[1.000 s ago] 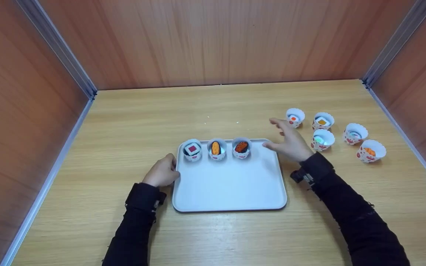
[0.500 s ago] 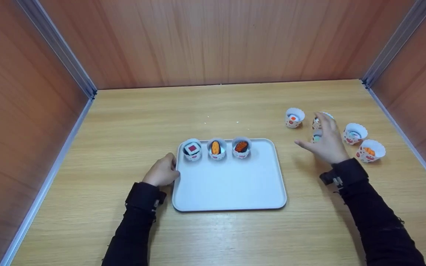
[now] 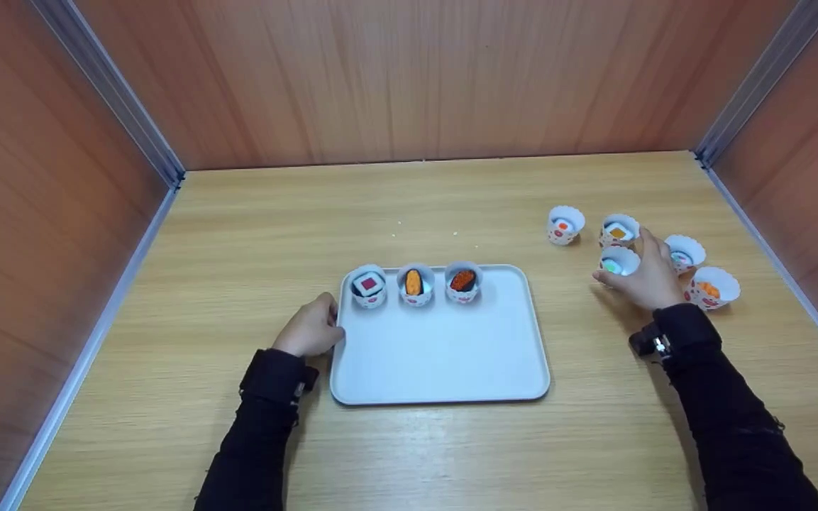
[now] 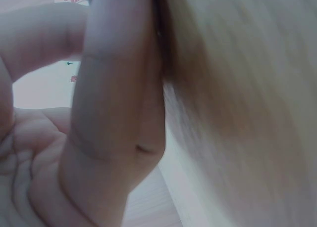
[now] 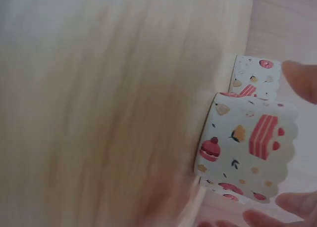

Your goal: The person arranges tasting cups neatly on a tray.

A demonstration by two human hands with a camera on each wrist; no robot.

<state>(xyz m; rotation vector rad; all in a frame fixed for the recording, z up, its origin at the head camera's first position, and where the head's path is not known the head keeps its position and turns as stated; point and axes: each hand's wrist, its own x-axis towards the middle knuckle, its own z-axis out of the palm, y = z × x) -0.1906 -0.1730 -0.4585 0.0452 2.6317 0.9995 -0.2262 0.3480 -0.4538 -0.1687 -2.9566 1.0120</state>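
At the left rim of the white tray [image 3: 444,355], my left hand [image 3: 309,326] pinches the edge, thumb on top. The left wrist view shows that hand's fingers [image 4: 114,88] close up; the tray's edge is blurred there. On the right, my right hand [image 3: 646,279] is spread around a paper cup [image 3: 620,261] with a pale green piece inside. In the right wrist view the thumb [image 5: 303,81] and fingertips [image 5: 297,204] stand on either side of the printed cup [image 5: 247,148]; a gap shows on the thumb's side.
Along the tray's back edge stand three cups holding sushi-like pieces: a white square [image 3: 369,285], an orange piece [image 3: 415,284] and a red-topped piece [image 3: 463,282]. More cups [image 3: 565,225], [image 3: 620,231], [image 3: 684,253], [image 3: 712,287] surround the right hand. Wooden panels [image 3: 423,78] wall the table.
My right hand has moved right from the tray's back right corner and lowered around the cup with the green piece. My left hand stays on the tray's edge.
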